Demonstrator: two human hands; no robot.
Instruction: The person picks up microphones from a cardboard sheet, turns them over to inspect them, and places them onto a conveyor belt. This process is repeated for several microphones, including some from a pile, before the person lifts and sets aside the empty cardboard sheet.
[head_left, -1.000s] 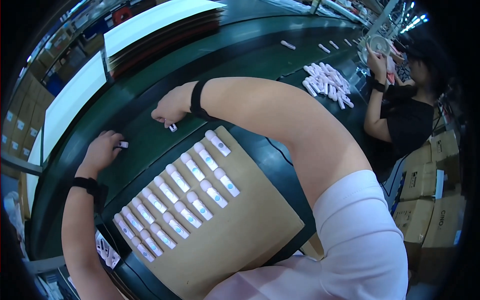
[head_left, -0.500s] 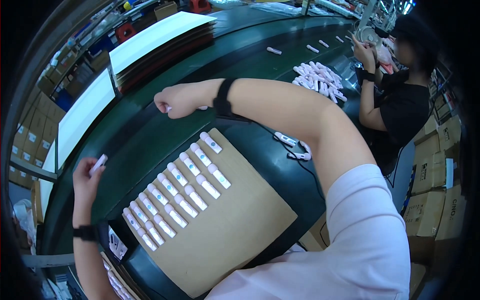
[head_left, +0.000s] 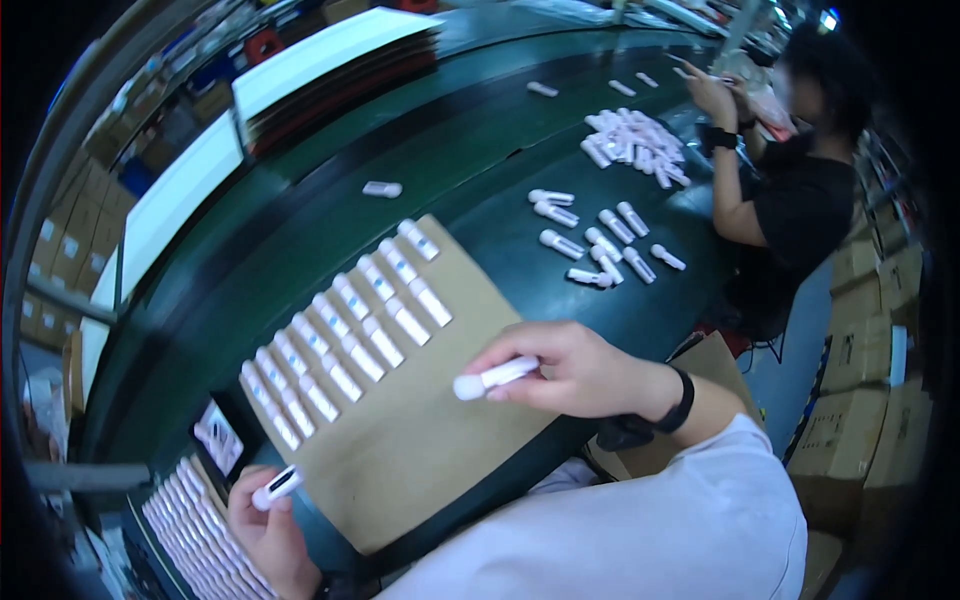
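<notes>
My left hand (head_left: 268,535) is closed at the lower left, gripping a small white stick-shaped device (head_left: 283,484) with a rounded pale end and a dark window. My right hand (head_left: 575,372) is closed around another white stick-shaped device (head_left: 505,374), holding it above the brown cardboard sheet (head_left: 430,455). Its thick rounded pink end points left. Two slanting rows of similar devices (head_left: 381,341) lie along the upper left part of the sheet. Blue spots show on several in the far row. The exact kind of device is unclear.
Loose devices (head_left: 615,226) lie right of the sheet, with a larger heap (head_left: 635,140) beyond. A single device (head_left: 382,189) rests on the green belt (head_left: 320,215). Full rows (head_left: 200,530) fill a board at lower left. A co-worker (head_left: 800,200) handles something at far right.
My right hand has come back from the belt to above the cardboard with a device. My left hand has moved down and nearer, still holding its device. The view has shifted slightly.
</notes>
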